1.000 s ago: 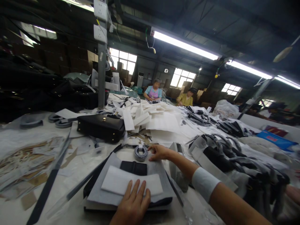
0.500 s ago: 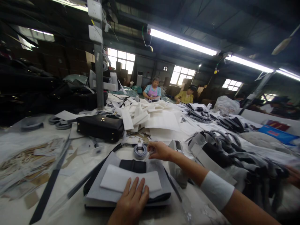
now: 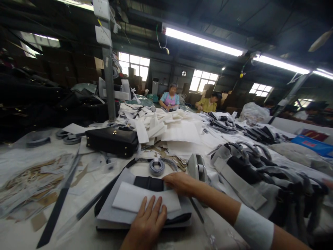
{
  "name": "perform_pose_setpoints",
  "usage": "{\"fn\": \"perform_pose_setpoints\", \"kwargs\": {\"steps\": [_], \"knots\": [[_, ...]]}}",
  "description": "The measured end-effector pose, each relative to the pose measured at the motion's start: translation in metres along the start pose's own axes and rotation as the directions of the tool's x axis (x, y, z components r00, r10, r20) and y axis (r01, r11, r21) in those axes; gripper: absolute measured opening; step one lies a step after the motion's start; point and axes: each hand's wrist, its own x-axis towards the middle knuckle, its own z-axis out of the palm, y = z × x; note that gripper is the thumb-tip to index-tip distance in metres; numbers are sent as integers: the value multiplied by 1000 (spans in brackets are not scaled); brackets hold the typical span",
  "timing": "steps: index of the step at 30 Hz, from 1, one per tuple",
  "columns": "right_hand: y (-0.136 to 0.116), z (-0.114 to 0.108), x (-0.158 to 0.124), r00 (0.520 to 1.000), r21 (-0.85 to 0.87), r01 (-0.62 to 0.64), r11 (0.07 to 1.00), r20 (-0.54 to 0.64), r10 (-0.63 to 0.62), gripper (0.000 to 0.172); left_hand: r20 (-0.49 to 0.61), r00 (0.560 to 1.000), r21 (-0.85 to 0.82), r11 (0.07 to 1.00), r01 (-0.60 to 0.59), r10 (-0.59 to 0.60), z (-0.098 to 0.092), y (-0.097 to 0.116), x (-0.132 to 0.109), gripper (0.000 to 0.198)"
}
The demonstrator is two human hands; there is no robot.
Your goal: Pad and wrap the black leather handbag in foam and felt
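Note:
A black bag (image 3: 179, 218) lies flat on the table, covered with a sheet of white wrapping paper (image 3: 114, 205). Across the paper rests a white foam strip (image 3: 130, 196). My left hand (image 3: 147, 220) presses on this strip with its fingers stretched out. Above the strip shows a black flap or band (image 3: 148, 183). At the right end of that band is my right hand (image 3: 179, 183), its fingers together and bent down; their tips and anything between them are hidden. A wrapped grey coil (image 3: 156, 166), perhaps a strap, lies just beyond the bag, inside its curved handle.
A tape dispenser (image 3: 197, 168) stands right of the bag. Another black bag (image 3: 111, 140) sits behind left, beside a heap of white foam pieces (image 3: 179, 130). Wrapped bags (image 3: 247, 173) crowd the right. Paper scraps (image 3: 33, 187) lie left. Two people (image 3: 170, 100) work beyond the table.
My right hand has moved down and toward me, from beside the coil to the right end of the black band. My left hand stays on the foam strip.

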Motion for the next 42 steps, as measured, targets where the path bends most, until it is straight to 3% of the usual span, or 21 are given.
{"fn": "perform_pose_setpoints", "kwargs": {"steps": [6, 10, 14, 17, 20, 22, 27, 32, 37, 42], "knots": [[-2, 13, 2, 993, -76, -67, 995, 89, 74, 14, 29, 998, 38, 997, -62, 61, 1, -3, -2, 30], [-16, 3, 10, 980, -81, -192, 978, 44, 196, 23, 28, 998, 37, 997, -61, 60, 1, -3, -2, 31], [-33, -3, 10, 968, -45, -251, 967, 18, 252, 14, -17, 1000, 1, 1000, -4, 4, 6, 3, -2, 31], [-38, -4, -1, 957, 4, -289, 957, -8, 289, 24, -31, 997, -37, 997, 70, -71, 8, 9, -2, 27], [-35, -7, -16, 942, 80, -325, 942, -58, 330, 40, -1, 998, -33, 998, 61, -61, 6, 9, -2, 24], [-32, -9, -24, 935, 129, -330, 935, -92, 342, 35, 16, 999, -17, 999, 28, -28, 4, 6, -2, 26], [-30, -8, -34, 926, 204, -300, 932, -174, 336, 14, 38, 997, 4, 998, -62, 62, 2, -2, -1, 30], [-30, 12, -33, 949, 121, -124, 985, -274, 154, 15, 24, 1000, 1, 1000, -8, 8, 0, 2, 2, 31], [-42, 30, -38, 953, 10, -172, 985, -250, 169, 13, 61, 997, 15, 998, -54, 53, 1, 0, -1, 34], [-69, 28, -49, 959, -43, -135, 990, -256, 120, 15, 41, 999, 19, 999, -25, 24, 3, 1, -4, 34]]}}
